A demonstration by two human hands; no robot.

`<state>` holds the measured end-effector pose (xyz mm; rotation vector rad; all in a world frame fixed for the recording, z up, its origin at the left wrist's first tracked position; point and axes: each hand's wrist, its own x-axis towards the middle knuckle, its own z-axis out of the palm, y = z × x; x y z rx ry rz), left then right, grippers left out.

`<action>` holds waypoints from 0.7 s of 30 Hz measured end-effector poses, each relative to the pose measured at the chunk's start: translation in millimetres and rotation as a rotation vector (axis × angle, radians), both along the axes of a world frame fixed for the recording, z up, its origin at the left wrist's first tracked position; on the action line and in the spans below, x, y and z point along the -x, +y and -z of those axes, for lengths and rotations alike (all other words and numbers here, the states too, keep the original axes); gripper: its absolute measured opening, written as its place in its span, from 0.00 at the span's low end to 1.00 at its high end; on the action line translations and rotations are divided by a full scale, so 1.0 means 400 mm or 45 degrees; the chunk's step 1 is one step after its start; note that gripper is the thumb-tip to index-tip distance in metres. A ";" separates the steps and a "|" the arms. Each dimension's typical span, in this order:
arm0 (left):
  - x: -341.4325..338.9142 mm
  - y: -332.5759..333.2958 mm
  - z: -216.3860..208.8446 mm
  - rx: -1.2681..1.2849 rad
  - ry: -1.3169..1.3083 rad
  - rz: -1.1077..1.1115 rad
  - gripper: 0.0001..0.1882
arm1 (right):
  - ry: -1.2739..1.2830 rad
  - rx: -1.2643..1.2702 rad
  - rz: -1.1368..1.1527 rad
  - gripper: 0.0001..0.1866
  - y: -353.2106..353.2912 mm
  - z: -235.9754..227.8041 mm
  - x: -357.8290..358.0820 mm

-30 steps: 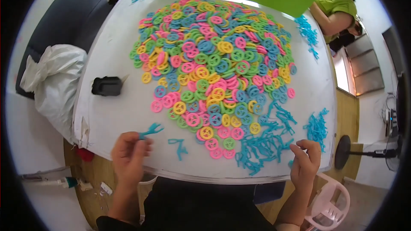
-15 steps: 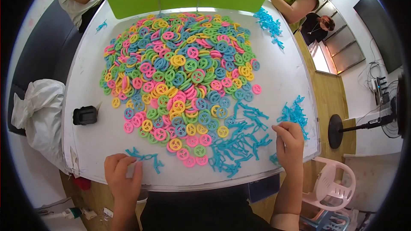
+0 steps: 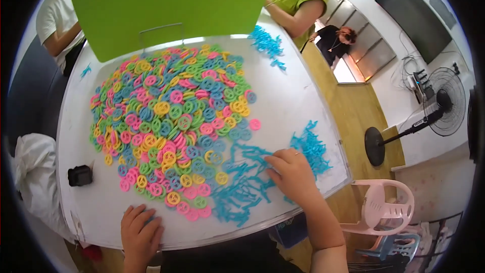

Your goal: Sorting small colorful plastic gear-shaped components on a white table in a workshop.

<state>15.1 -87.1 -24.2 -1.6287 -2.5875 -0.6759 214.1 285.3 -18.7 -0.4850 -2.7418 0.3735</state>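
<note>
My left hand rests low over the table's near edge, fingers a little apart and bent downward. A bit of blue plastic shows between its fingers; most of what lies under the hand is hidden. My right hand reaches over a loose spread of small blue forked plastic pieces. Its fingertips touch or hover just above them, thumb apart from the index finger, and nothing plainly held. Left of those pieces lies a big heap of spoked plastic wheels in pink, yellow, green and blue.
Another blue pile lies at the table's right edge, and one more at the far right. A black tray stands at the left. A green board rises at the back. Two people flank it; another bends near the doorway. A pink chair stands at right.
The view has swung right. My right hand has moved left onto the loose blue pieces. My left hand now covers the spot where a few blue pieces lay beside it.
</note>
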 end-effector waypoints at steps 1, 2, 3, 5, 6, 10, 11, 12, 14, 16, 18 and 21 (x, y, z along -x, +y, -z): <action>-0.003 -0.003 0.000 0.016 -0.002 -0.020 0.14 | 0.006 -0.011 0.010 0.17 0.003 0.001 -0.005; -0.003 -0.007 -0.002 0.041 -0.004 -0.047 0.14 | -0.023 -0.005 0.014 0.17 0.001 0.005 -0.007; 0.000 -0.005 -0.003 0.046 0.001 -0.048 0.14 | -0.054 0.007 0.014 0.17 -0.001 0.010 -0.006; 0.003 -0.001 -0.007 0.092 0.062 -0.055 0.15 | -0.054 -0.007 0.021 0.17 0.007 0.011 -0.014; 0.003 0.001 -0.016 0.117 0.063 -0.076 0.15 | -0.060 -0.025 0.030 0.17 0.008 0.015 -0.017; -0.003 0.041 -0.049 0.044 -0.045 -0.022 0.16 | -0.039 0.004 0.046 0.17 0.006 -0.013 -0.019; -0.003 0.054 -0.047 -0.016 -0.054 0.012 0.16 | -0.002 -0.030 0.037 0.16 0.012 -0.020 -0.016; -0.006 0.059 -0.042 -0.053 -0.042 0.017 0.16 | 0.036 -0.065 0.031 0.16 0.012 -0.025 -0.011; -0.008 0.069 -0.039 -0.090 -0.038 0.029 0.16 | 0.056 -0.011 -0.019 0.16 0.003 -0.037 -0.002; -0.016 0.085 -0.035 -0.136 -0.033 0.049 0.15 | 0.077 0.034 -0.060 0.15 -0.010 -0.046 -0.001; -0.033 0.110 -0.030 -0.245 -0.106 0.116 0.13 | -0.012 0.190 -0.144 0.14 -0.025 -0.052 -0.007; -0.059 0.147 -0.029 -0.289 -0.197 0.220 0.13 | -0.083 0.206 -0.139 0.12 -0.051 -0.061 -0.006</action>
